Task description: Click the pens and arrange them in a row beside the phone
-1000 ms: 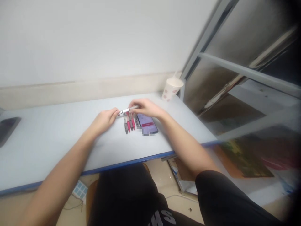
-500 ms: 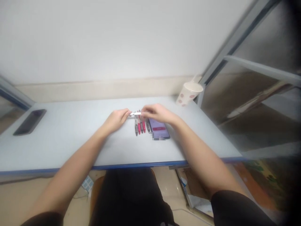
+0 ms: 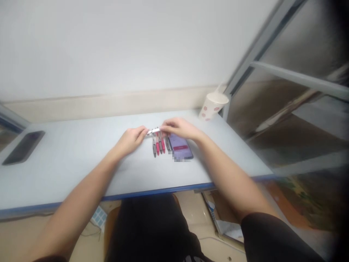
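A slim white stick-like object [image 3: 154, 131] is held level between my two hands. My left hand [image 3: 134, 139] pinches its left end, and my right hand [image 3: 178, 128] pinches its right end. Just below it, several grey and red pens [image 3: 159, 146] lie side by side on the table. Right of the pens is a phone [image 3: 180, 147] with a lit purple screen, partly under my right hand. Blur hides the fine detail of the white object.
The pale table [image 3: 81, 153] has a blue front edge. A dark phone [image 3: 24, 147] lies at the far left. A paper cup [image 3: 214, 106] with red marks stands at the back right, near a metal-framed panel [image 3: 294, 74].
The camera view has shifted slightly, so the table items appear further left. Both hands still hold the white object, which now tilts a little up to the right.
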The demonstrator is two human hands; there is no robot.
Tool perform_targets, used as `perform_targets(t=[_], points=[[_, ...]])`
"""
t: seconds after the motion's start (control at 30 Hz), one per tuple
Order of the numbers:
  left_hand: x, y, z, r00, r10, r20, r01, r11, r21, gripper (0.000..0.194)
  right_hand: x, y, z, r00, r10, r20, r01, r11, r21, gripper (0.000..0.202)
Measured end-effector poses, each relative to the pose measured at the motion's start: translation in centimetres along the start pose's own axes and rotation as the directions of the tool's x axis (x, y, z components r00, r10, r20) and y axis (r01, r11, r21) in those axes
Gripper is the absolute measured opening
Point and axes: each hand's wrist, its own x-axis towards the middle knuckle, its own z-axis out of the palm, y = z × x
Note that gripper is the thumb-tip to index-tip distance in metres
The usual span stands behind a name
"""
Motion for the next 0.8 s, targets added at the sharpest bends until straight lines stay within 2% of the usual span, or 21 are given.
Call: perform_targets(t=[0.1, 0.2, 0.33, 0.47, 0.6, 0.8], points=[[0.1, -0.2, 0.0, 1.000, 0.004, -0.002, -0.004, 0.999, -0.043, 0.042, 0.1, 0.3, -0.2, 0.994, -0.040, -0.098, 0.058, 0.979, 0.194, 0.027], [0.1, -0.5, -0.2, 0.999, 0.021, -0.033, -0.024, 0.997, -0.068, 0.041, 0.2, 0.4, -0.3, 0.989, 0.004, -0.150, 0.052, 0.929, 0.366, 0.032], [0.0, -0.7, -0.1, 0.997, 0.062, -0.051, -0.065, 0.997, -0.051, 0.033, 0.4, 0.5, -0.3, 0.965, 0.031, -0.260, 0.106, 0.861, 0.497, 0.034], [0.0, -0.8, 0.2, 0.996, 0.089, -0.023, -0.089, 0.996, 0.000, 0.036, 0.7, 0.7, -0.1, 0.927, 0.005, -0.376, 0.173, 0.882, 0.439, 0.033], [0.1, -1.0, 0.5, 0.994, 0.096, -0.060, -0.095, 0.995, 0.029, 0.034, 1.1, 1.0, 0.0, 0.890, -0.004, -0.456, 0.186, 0.916, 0.356, 0.033], [0.2, -1.2, 0.4, 0.997, 0.070, -0.021, -0.070, 0.997, 0.030, 0.037, 1.2, 1.2, -0.2, 0.871, 0.005, -0.490, 0.192, 0.917, 0.351, 0.032]])
